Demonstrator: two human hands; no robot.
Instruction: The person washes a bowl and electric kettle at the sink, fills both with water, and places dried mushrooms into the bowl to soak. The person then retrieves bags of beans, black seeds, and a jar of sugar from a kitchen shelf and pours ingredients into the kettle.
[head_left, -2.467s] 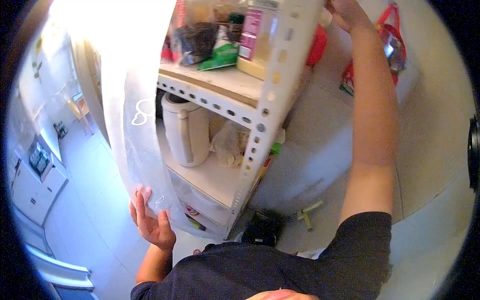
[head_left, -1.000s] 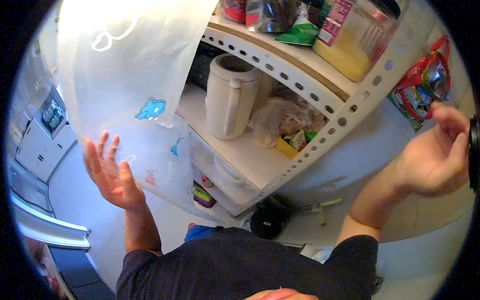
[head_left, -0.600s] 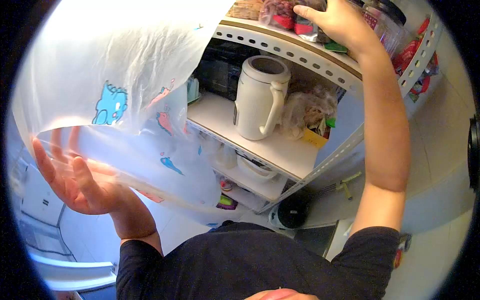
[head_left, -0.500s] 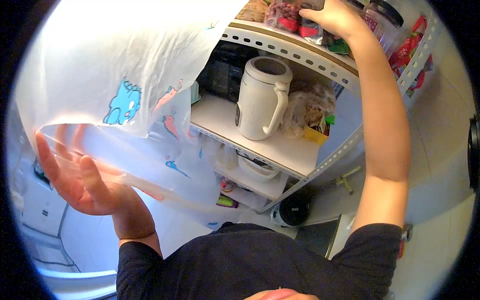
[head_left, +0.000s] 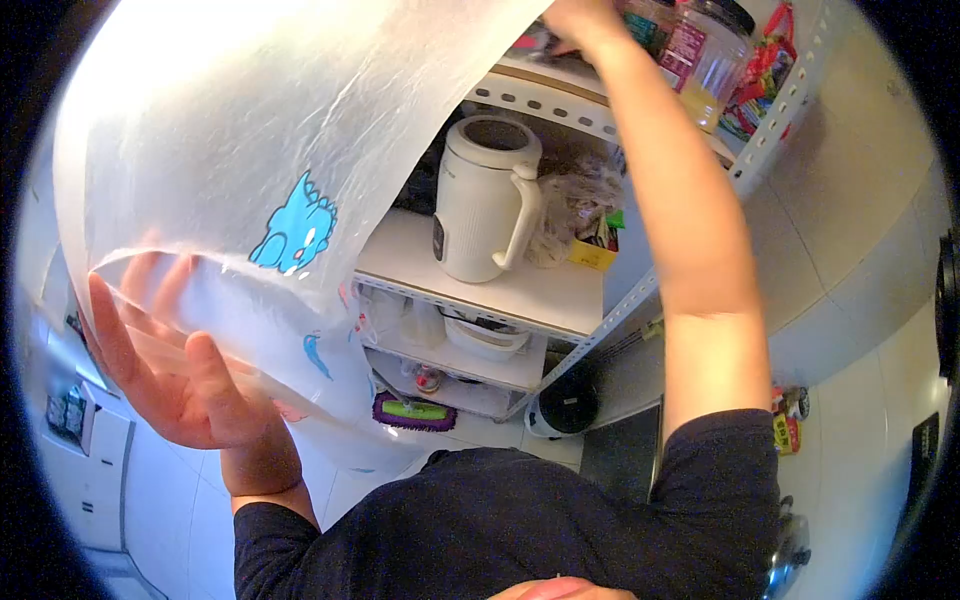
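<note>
My left hand (head_left: 190, 385) is open under a translucent plastic curtain (head_left: 230, 120) printed with blue dinosaurs. Its fingers are spread and the curtain's lower edge drapes over them, holding the sheet away from the shelves. At the top edge of the view, my right hand (head_left: 585, 22) reaches into the upper shelf (head_left: 570, 85), behind the curtain's side. Its fingertips are mostly hidden, so any grip there does not show. Dark and red packages (head_left: 535, 42) lie close to it. Clear jars with dark lids (head_left: 708, 60) stand to its right.
On the middle shelf stands a white jug-shaped appliance (head_left: 485, 210) with a handle, beside a plastic bag (head_left: 575, 200) and a yellow box (head_left: 594, 256). Lower shelves hold a white basin (head_left: 487, 340). A purple-green mop head (head_left: 414, 411) and a black-topped bin (head_left: 565, 405) are below.
My right hand has moved left along the upper shelf, partly out of view. The view has shifted, and the curtain now covers more of the upper shelf. My left hand still supports the curtain.
</note>
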